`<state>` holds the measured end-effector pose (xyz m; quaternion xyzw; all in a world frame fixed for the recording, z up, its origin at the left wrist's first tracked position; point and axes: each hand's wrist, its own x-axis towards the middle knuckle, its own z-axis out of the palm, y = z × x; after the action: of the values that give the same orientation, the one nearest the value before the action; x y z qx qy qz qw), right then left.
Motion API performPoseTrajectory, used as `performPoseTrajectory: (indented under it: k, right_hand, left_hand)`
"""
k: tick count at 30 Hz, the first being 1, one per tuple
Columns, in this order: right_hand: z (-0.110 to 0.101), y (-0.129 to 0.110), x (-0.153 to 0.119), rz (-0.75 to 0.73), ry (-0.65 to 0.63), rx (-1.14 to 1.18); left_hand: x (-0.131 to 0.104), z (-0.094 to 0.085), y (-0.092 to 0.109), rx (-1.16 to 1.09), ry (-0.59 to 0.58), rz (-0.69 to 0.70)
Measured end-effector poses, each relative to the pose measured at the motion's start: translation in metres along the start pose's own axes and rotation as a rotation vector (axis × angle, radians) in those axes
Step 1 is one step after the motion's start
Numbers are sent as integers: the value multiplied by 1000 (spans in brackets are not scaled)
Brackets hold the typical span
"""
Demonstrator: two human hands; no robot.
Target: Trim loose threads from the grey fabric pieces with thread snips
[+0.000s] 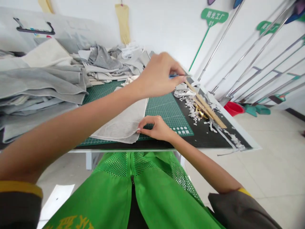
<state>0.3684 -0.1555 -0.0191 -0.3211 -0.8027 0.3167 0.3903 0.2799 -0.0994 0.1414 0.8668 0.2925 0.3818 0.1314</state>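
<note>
A: where's the pale cloth (119,124) lol
B: on the green mat (165,108), by the desk's (202,140) front edge. right hand (156,128) has it pinched near its front right corner
A: left hand (159,74)?
B: up toward the desk's right edge, fingers closed on some small blue thing (173,76)

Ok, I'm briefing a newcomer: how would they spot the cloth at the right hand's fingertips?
On the black-topped table, find the green gridded cutting mat. The pale cloth lies on it, near right corner pinched by the right hand. It lies flat, unlike the piled fabrics left and behind.
</note>
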Motion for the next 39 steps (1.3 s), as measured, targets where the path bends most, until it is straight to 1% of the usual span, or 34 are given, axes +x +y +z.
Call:
performPoseTrajectory:
  k: [2, 3, 4, 5, 6, 7, 8, 9, 10, 11, 13, 14, 15, 16, 17, 18, 19, 20, 22, 24, 25, 27, 30, 34, 36, 39]
  right_hand:
    - [0, 2, 0, -7, 0, 2]
    - [-1, 4, 0, -11, 0, 4]
    - [-1, 5, 0, -13, -5, 5]
    - [-2, 6, 0, -14, -13, 5]
    - [-2, 7, 0, -13, -23, 5]
    - [-3, 7, 0, -12, -33, 6]
    - [-4, 7, -1, -12, -40, 6]
    - [-5, 6, -1, -12, -41, 8]
    - [-6, 6, -1, -10, -38, 10]
    - [-7, 5, 0, -6, -32, 13]
    - [-8, 4, 0, 6, -20, 17]
    - [-8, 3, 0, 12, -19, 24]
    - [-9, 3, 1, 17, -19, 33]
    - [-9, 3, 1, 19, -18, 45]
    - [-9, 2, 1, 19, -14, 61]
    - [-8, 2, 1, 18, -7, 80]
    - [-8, 2, 1, 19, 3, 100]
    - [-8, 3, 2, 20, 13, 118]
    - [-7, 4, 3, 34, 23, 148]
    - [-6, 6, 4, 65, 29, 176]
    - [-5, 7, 4, 82, 29, 194]
    - [-4, 9, 5, 117, 26, 236]
    - [-4, 11, 6, 161, 13, 298]
    - [-4, 12, 7, 220, 20, 392]
    - [-4, 12, 7, 241, 19, 436]
    - [-5, 12, 7, 261, 6, 474]
  left_hand:
    - [38, 40, -1, 96, -17, 98]
    - [51, 62, -3, 121, -38, 138]
    - [61, 82, -6, 146, -99, 159]
    - [67, 100, -9, 180, -169, 143]
    - [69, 114, -12, 194, -218, 139]
    - [68, 122, -15, 215, -269, 134]
    - [66, 124, -16, 244, -319, 135]
    - [61, 119, -16, 269, -344, 143]
    - [55, 108, -14, 277, -344, 160]
    - [47, 92, -11, 275, -332, 192]
    - [28, 50, -5, 267, -276, 233]
    - [15, 26, -2, 263, -248, 229]
    - [0, 4, 1, 270, -225, 232]
    - [-17, -16, 2, 279, -189, 205]
    - [-37, -33, 1, 289, -122, 183]
    - [-58, -47, -1, 324, -130, 165]
    - [-81, -57, -4, 347, -119, 199]
    - [-104, -62, -9, 360, -132, 237]
    - [-146, -65, -23, 398, -178, 272]
    - [-178, -59, -37, 428, -186, 272]
    - [-190, -55, -43, 444, -188, 259]
    - [-205, -48, -51, 485, -168, 244]
    - [-212, -41, -58, 591, -127, 256]
    - [-213, -32, -61, 713, -116, 314]
    - [-213, -28, -63, 734, -105, 305]
    - [-216, -21, -67, 725, -85, 252]
